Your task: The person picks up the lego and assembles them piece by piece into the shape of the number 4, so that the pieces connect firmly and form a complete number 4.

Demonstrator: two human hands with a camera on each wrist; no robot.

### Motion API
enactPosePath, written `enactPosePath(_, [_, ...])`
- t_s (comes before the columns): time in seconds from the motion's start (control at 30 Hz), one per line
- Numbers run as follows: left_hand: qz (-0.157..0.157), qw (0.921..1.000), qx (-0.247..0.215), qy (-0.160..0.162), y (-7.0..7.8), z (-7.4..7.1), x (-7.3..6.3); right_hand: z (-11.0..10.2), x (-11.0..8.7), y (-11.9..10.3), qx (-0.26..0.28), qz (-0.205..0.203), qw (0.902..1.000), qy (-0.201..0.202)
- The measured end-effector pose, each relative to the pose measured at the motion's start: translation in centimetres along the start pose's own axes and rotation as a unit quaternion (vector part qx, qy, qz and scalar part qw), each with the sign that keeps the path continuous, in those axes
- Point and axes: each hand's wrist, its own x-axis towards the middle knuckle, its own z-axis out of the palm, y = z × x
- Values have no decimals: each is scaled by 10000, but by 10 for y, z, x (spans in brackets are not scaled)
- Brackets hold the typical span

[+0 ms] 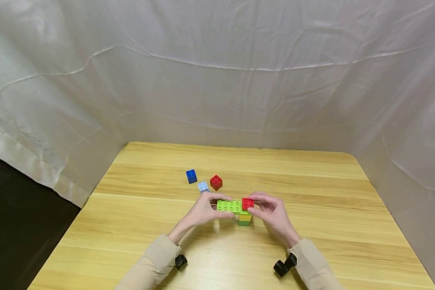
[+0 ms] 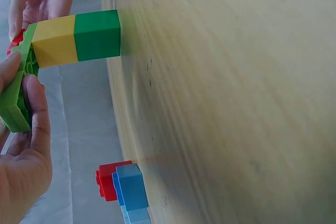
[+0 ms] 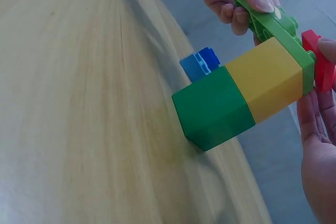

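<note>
My left hand (image 1: 202,210) pinches the long light green brick (image 1: 228,206) between thumb and fingers, near its left end. The brick's right end rests on a short column: a yellow brick (image 3: 265,80) on top of a dark green brick (image 3: 212,108), which stands on the table. A red brick (image 1: 248,203) sits over that right end, held between the thumb and fingers of my right hand (image 1: 273,211). Studs show between red and light green in the right wrist view; whether the red one is pressed fully down I cannot tell.
Beyond my left hand lie loose bricks on the wooden table (image 1: 137,225): a dark blue brick (image 1: 191,176), a light blue brick (image 1: 203,187) and another red brick (image 1: 216,182). Pale cloth (image 1: 239,100) hangs behind the table and along its sides.
</note>
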Motion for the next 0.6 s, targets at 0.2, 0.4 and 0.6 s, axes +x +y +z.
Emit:
enactPosePath(0.2, [34, 10000, -20, 34, 0, 2, 2, 1, -2, 2, 92, -40, 9999, -33])
enactPosePath(0.4, [33, 10000, -44, 66, 0, 2, 3, 4, -2, 1, 117, 127, 9998, -18])
enactPosePath(0.6, [64, 9999, -93, 90, 0, 3, 4, 6, -3, 1, 83, 170, 9998, -35])
